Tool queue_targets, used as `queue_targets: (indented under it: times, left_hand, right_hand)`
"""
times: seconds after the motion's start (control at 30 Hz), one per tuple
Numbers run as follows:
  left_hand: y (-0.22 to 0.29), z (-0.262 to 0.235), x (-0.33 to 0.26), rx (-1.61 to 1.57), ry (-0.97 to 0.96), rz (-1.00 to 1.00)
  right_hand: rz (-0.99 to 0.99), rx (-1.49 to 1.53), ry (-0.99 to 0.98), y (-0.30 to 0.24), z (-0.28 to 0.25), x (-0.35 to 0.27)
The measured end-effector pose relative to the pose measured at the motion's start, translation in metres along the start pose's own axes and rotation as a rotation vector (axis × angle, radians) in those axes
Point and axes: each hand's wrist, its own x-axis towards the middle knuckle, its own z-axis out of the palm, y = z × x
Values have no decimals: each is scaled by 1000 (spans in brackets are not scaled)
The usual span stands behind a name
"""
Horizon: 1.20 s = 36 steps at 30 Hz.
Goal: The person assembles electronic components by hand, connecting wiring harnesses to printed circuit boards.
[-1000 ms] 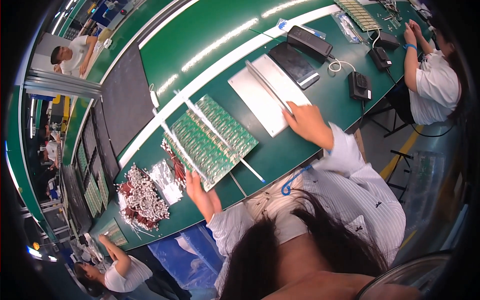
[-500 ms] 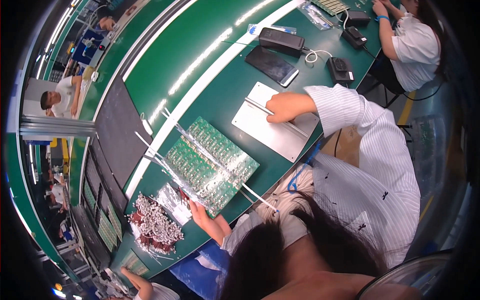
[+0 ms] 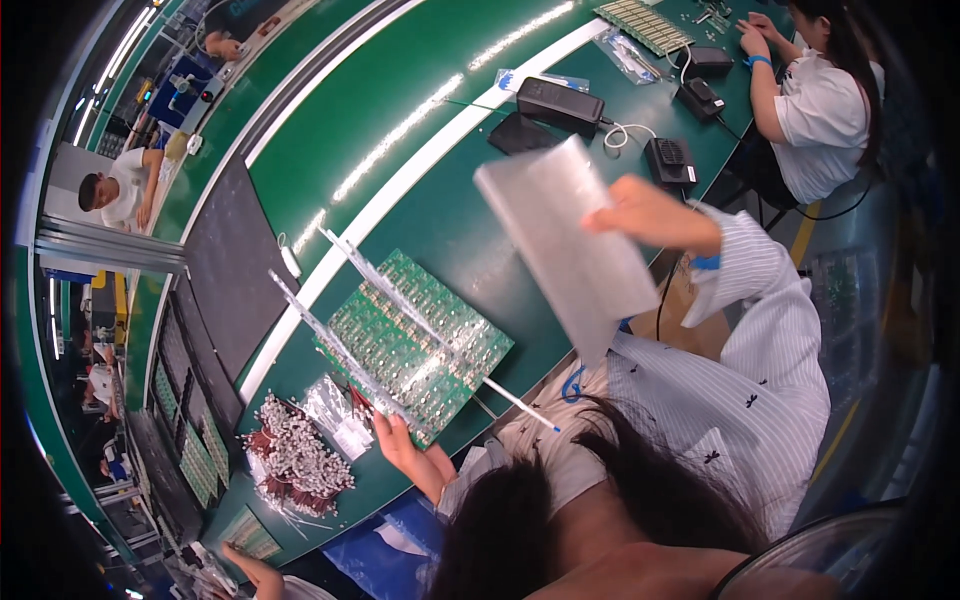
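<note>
My right hand [image 3: 640, 213] grips a silver metal plate [image 3: 555, 225] by its edge and holds it tilted above the bench; the plate is a little blurred. On the left, my left hand [image 3: 408, 450] is closed on the near corner of a green circuit board panel [image 3: 465, 325], thumb on top. Long pale strips [image 3: 335, 350] run across the panel and stick out past its far edge. A white rod [image 3: 522, 404] with a blue tip juts from the panel's near side. Beside my left hand lies a heap of white-tipped, brown-wired parts [image 3: 300, 455] and a clear bag [image 3: 338, 415].
A black phone [image 3: 520, 132] lies behind the plate, partly covered. Beyond it sit a black power adapter [image 3: 560, 105] and a small black box [image 3: 670, 162] with a cable. A co-worker [image 3: 825, 110] works at the far right. A white rail [image 3: 400, 190] borders the green bench.
My right hand has lifted the metal plate off the bench and tilted it up, now covering part of the phone. My left hand stays on the circuit board panel.
</note>
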Motion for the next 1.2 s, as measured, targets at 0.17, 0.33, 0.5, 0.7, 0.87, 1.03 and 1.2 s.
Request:
queue_targets:
  times: [0.17, 0.33, 0.5, 0.7, 0.87, 1.03, 1.2]
  left_hand:
    - [-24, 7, 4, -22, -14, -4]
    - [-45, 35, 7, -76, -126, -106]
    - [-52, 35, -5, -144, -67, -144]
    - [-69, 36, 1, -185, -111, -177]
    - [-73, 42, 5, -210, -142, -176]
    - [-75, 43, 7, -200, -136, -195]
    - [-77, 43, 5, -234, -133, -210]
  right_hand:
    - [-166, -383, 427, -13, -86, 9]
    - [-201, -1145, 821, 21, -176, 41]
    - [-66, -1322, 736, 58, -200, 95]
    - [-45, -1371, 580, 74, -194, 127]
    - [-101, -1445, 439, 64, -186, 145]
    - [-181, -1507, 233, 65, -179, 172]
    - [-125, -1490, 194, 72, -177, 183]
